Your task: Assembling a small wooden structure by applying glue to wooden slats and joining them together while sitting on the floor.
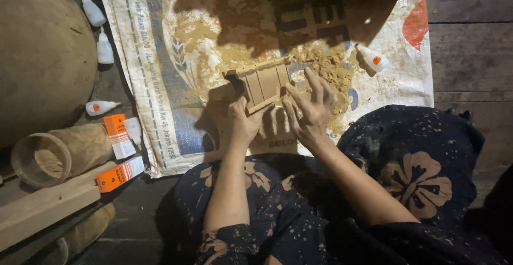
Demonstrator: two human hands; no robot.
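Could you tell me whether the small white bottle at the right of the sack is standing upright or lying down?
Lying down: the white bottle rests on its side on the sack.

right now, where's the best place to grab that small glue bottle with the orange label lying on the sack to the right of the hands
Grip the small white glue bottle with the orange label across its wider body, probably coming from above. It lies on its side on the printed woven sack, nozzle pointing up-left, so the narrow tip gives little hold. The right hand is nearest; it and the left hand rest on the small slatted wooden piece.
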